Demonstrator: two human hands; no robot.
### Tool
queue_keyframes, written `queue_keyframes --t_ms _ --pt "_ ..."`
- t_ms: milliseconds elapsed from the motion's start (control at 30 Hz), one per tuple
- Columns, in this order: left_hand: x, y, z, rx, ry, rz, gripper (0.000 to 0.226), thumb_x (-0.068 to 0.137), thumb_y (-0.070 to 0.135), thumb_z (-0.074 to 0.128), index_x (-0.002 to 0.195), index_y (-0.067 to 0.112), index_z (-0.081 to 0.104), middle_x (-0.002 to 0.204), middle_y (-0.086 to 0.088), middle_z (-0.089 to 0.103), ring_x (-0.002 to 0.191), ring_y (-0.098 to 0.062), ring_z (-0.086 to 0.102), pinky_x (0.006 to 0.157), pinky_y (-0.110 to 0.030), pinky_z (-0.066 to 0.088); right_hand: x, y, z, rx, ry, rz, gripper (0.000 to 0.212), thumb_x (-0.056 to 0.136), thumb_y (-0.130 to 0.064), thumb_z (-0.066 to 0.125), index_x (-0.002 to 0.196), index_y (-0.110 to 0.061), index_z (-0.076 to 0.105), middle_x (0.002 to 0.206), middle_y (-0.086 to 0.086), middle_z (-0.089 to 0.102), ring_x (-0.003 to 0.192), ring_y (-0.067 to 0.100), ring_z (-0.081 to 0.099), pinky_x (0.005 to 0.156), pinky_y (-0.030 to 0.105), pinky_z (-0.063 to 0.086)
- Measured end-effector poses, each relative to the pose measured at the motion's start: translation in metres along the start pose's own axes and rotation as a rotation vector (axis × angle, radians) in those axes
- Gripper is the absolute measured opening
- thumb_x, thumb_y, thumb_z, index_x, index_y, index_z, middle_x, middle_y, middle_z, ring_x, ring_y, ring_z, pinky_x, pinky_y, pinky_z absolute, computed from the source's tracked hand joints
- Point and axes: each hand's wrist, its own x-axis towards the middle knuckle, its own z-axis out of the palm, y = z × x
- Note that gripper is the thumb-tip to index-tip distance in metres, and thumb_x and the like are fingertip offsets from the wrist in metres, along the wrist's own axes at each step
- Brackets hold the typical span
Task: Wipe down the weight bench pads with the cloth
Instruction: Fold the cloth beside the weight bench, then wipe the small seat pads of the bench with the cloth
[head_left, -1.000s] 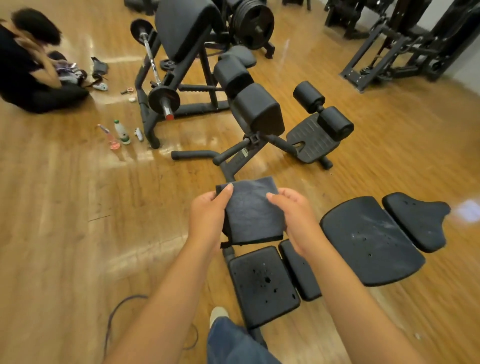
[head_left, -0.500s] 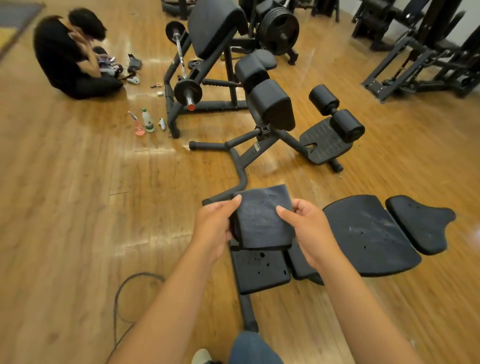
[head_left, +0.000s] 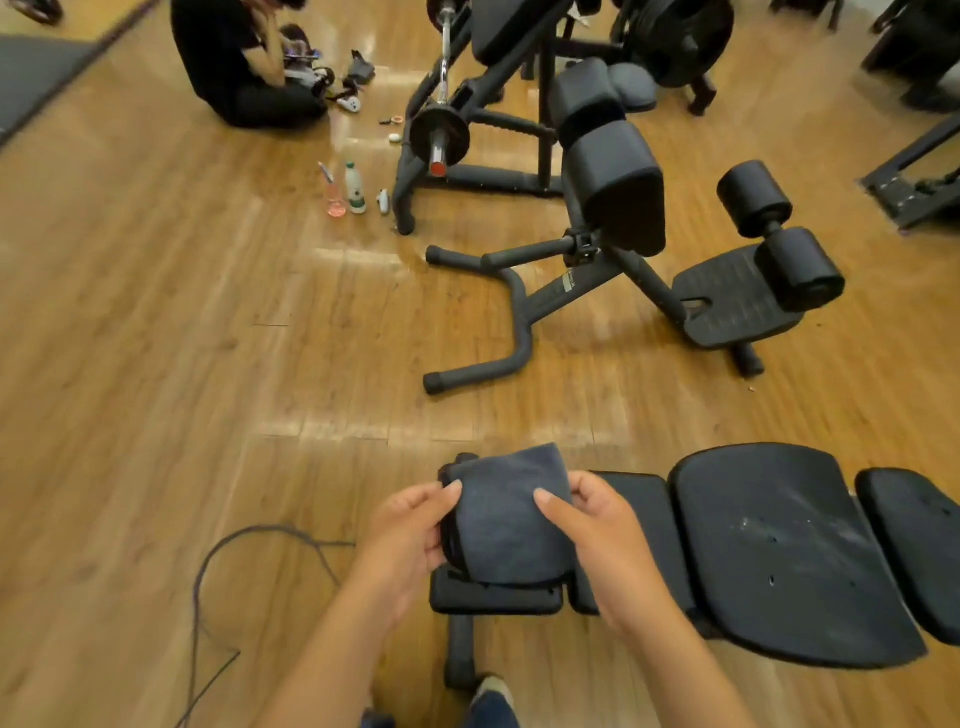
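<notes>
dark grey-blue cloth (head_left: 511, 519), black bench pads (head_left: 779, 551) with whitish speckles, honey-brown wood plank floor (head_left: 156, 364), white bottle (head_left: 355, 188) with a green cap

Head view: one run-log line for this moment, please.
phase: pre-wipe | cloth: folded, held above bench pads | left hand: pinching cloth's left edge | right hand: pinching right edge | pads: speckled, cloth not touching them

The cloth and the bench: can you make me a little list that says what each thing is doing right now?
cloth: folded dark cloth, held above the bench
left hand: left hand grips the cloth's left edge
right hand: right hand grips its right edge
bench pads: black pads, pale specks on the big one, not touched by the cloth
floor: wooden floor, a dark cable lying on it
</notes>
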Motion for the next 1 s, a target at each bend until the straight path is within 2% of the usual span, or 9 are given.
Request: queue_keyframes --t_ms 167,300,467,567,667,733,800,900,1000 --pt "0.031 -0.057 -0.032 0.075 0.097 -0.049 0.018 0.089 0.019 0.059 0.096 0.005 0.068 0.092 -0.012 0.073 0.084 -0.023 0.070 0.066 -0.029 0.055 0.025 0.075 0.005 -0.058 -0.092 0.198 0.018 0.082 -0.021 0.068 0.099 -0.017 0.065 0.095 0.000 0.072 0.087 0.015 0.068 0.076 0.038 0.057" --pt "0.062 -0.109 -0.064 0.107 0.166 -0.112 0.020 0.089 0.019 0.060 0.099 0.004 0.068 0.096 -0.013 0.073 0.090 -0.025 0.069 0.071 -0.032 0.056 0.043 0.141 0.018 0.005 -0.178 0.427 0.025 0.078 -0.011 0.071 0.103 -0.010 0.068 0.093 0.004 0.074 0.088 0.020 0.069 0.078 0.039 0.056" --pt "0.103 -0.153 -0.083 0.198 0.147 -0.076 0.019 0.089 0.022 0.060 0.087 0.008 0.072 0.090 -0.012 0.073 0.085 -0.024 0.067 0.071 -0.033 0.052 0.063 0.198 0.028 0.250 -0.117 0.585 0.022 0.078 -0.003 0.067 0.100 -0.001 0.067 0.093 0.013 0.073 0.086 0.027 0.069 0.071 0.036 0.054" --pt "0.138 -0.172 -0.080 0.237 0.125 -0.049 0.023 0.088 0.026 0.061 0.075 0.011 0.072 0.084 -0.012 0.072 0.080 -0.025 0.065 0.069 -0.034 0.049 0.084 0.218 0.026 0.307 -0.045 0.537 0.023 0.081 -0.006 0.065 0.104 -0.005 0.065 0.095 0.012 0.073 0.087 0.026 0.069 0.071 0.036 0.055" --pt "0.173 -0.176 -0.068 0.221 0.183 -0.024 0.027 0.090 0.031 0.057 0.079 0.010 0.070 0.083 -0.012 0.071 0.076 -0.027 0.065 0.065 -0.033 0.050 0.111 0.223 0.023 0.306 0.046 0.419 0.024 0.084 -0.007 0.062 0.107 -0.009 0.064 0.097 0.008 0.073 0.087 0.022 0.069 0.065 0.029 0.054" --pt "0.194 -0.174 -0.066 0.243 0.271 0.043 0.027 0.094 0.030 0.052 0.084 0.008 0.065 0.079 -0.011 0.067 0.070 -0.022 0.063 0.058 -0.025 0.051 0.126 0.219 0.020 0.257 0.136 0.324 0.025 0.086 -0.007 0.060 0.109 -0.014 0.062 0.102 0.006 0.071 0.091 0.019 0.068 0.070 0.029 0.053" --pt "0.213 -0.177 -0.072 0.422 0.347 0.194 0.025 0.095 0.029 0.049 0.086 0.010 0.062 0.079 -0.008 0.067 0.070 -0.017 0.064 0.063 -0.027 0.053 0.142 0.215 0.016 0.124 0.233 0.215 0.023 0.089 -0.011 0.058 0.109 -0.021 0.060 0.111 0.003 0.067 0.098 0.017 0.064 0.082 0.033 0.051" --pt "0.236 -0.180 -0.083 0.868 0.351 0.405 0.028 0.098 0.026 0.040 0.102 0.012 0.064 0.095 -0.004 0.066 0.089 -0.016 0.060 0.080 -0.036 0.049 0.165 0.203 0.012 -0.167 0.350 0.028 0.033 0.093 -0.018 0.054 0.125 -0.020 0.050 0.118 -0.004 0.058 0.107 0.013 0.055 0.092 0.036 0.046" --pt "0.252 -0.187 -0.085 1.303 0.117 0.545 0.041 0.101 0.018 0.032 0.141 0.013 0.039 0.143 -0.002 0.041 0.132 -0.018 0.037 0.110 -0.033 0.029 0.185 0.197 0.015 -0.396 0.341 -0.073 0.031 0.097 -0.020 0.046 0.125 -0.010 0.046 0.103 -0.003 0.055 0.087 0.007 0.052 0.076 0.018 0.043"
